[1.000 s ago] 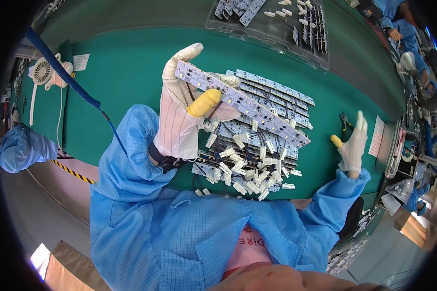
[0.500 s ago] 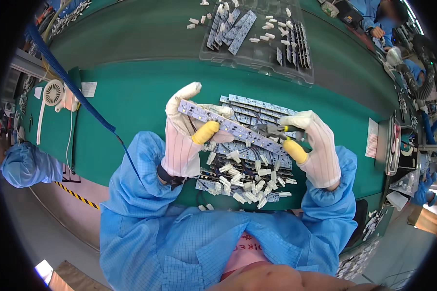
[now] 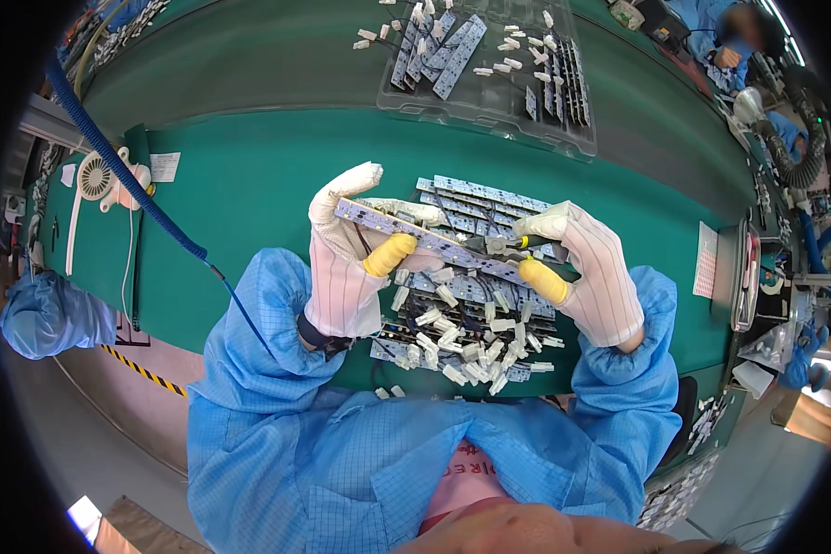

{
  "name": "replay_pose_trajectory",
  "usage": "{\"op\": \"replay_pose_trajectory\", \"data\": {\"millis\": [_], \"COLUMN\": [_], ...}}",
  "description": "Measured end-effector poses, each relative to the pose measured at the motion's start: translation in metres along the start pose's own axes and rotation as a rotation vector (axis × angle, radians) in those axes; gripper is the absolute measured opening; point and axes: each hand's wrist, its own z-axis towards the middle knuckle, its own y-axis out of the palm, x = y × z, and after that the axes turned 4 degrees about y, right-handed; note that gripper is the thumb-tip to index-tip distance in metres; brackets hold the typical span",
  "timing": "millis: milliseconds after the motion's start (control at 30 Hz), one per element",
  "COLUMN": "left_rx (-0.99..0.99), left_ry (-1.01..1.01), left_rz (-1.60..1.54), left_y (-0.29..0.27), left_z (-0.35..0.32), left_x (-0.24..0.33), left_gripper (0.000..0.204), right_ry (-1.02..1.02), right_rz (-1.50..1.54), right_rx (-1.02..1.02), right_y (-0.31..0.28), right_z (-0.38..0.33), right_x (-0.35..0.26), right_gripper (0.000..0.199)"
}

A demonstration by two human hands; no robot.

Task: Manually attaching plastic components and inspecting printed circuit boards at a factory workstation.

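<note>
My gloved left hand [image 3: 342, 277] is closed on the left part of a long, narrow circuit board [image 3: 434, 242], its yellow-covered thumb on the near face. The board tilts down to the right and is held above the bench. In my gloved right hand [image 3: 605, 282] is a pair of small pliers or cutters [image 3: 497, 246] with yellow and black handles; the jaws point left, close behind the board. My right thumb, also yellow-covered, lies by the board's right end. Below and behind, similar boards [image 3: 494, 197] lie in rows, with a heap of white plug connectors [image 3: 471, 355] on dark wires.
A clear plastic tray [image 3: 489, 129] with more boards and connectors stands beyond the green bench [image 3: 240, 185]. A small fan [image 3: 111, 180] is at the left, near a blue coiled cord [image 3: 138, 148]. A paper sheet [image 3: 705, 260] lies at the right. Other people in blue work nearby.
My right hand and the pliers have shifted left and slightly up along the board. The board has turned a little, showing more of its upper edge. My left hand keeps its grip.
</note>
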Motion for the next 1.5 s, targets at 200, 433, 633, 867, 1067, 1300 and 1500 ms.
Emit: {"op": "replay_pose_trajectory", "data": {"millis": [200, 433, 633, 867, 1067, 1300, 1500], "left_rx": [0.019, 0.096, 0.029, -0.096, -0.235, -0.215, -0.090], "left_ry": [-0.053, -0.117, -0.107, -0.065, -0.087, 0.036, 0.036], "left_rz": [0.049, -0.013, -0.140, -0.068, 0.367, 0.603, 0.490], "left_y": [-0.004, 0.003, 0.002, 0.000, -0.017, -0.026, -0.029], "left_z": [0.002, 0.010, 0.010, 0.010, 0.007, 0.012, 0.014], "left_x": [0.005, 0.022, 0.017, 0.010, 0.010, 0.014, 0.007], "left_gripper": [0.065, 0.074, 0.082, 0.081, 0.050, 0.047, 0.045], "right_ry": [0.087, 0.826, 0.234, 0.494, 0.377, 0.291, 0.472], "right_rz": [0.142, -0.862, -0.358, 0.824, 0.971, 1.025, 0.875], "right_rx": [0.065, 0.123, 0.222, 0.216, 0.233, 0.217, 0.171], "right_y": [0.008, -0.022, -0.022, 0.003, 0.002, 0.003, -0.008], "right_z": [-0.005, -0.082, -0.057, -0.013, -0.022, -0.029, -0.031], "right_x": [0.025, 0.141, 0.078, 0.000, 0.046, 0.048, 0.029], "right_gripper": [0.024, 0.038, 0.073, 0.027, 0.031, 0.050, 0.059]}}
